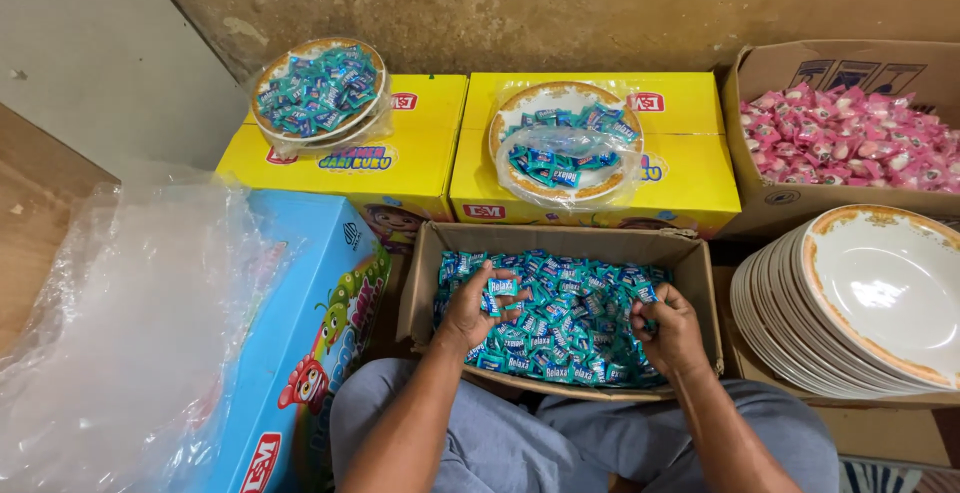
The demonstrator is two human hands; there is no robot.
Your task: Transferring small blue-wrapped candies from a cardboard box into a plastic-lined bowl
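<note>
A brown cardboard box (700,288) in front of my knees is full of small teal wrapped candies (570,328). My left hand (470,311) lies in the box's left side, its fingers curled around several candies. On the right side of the box, my right hand (672,331) is closed over a few candies. Both forearms reach in from the bottom of the view.
Two plastic-wrapped plates of teal candies (318,88) (566,141) rest on yellow cartons (690,178). A stack of white gold-rimmed plates (880,298) leans at right, below a box of pink candies (850,138). A blue carton (310,353) and clear plastic bags (120,333) lie at left.
</note>
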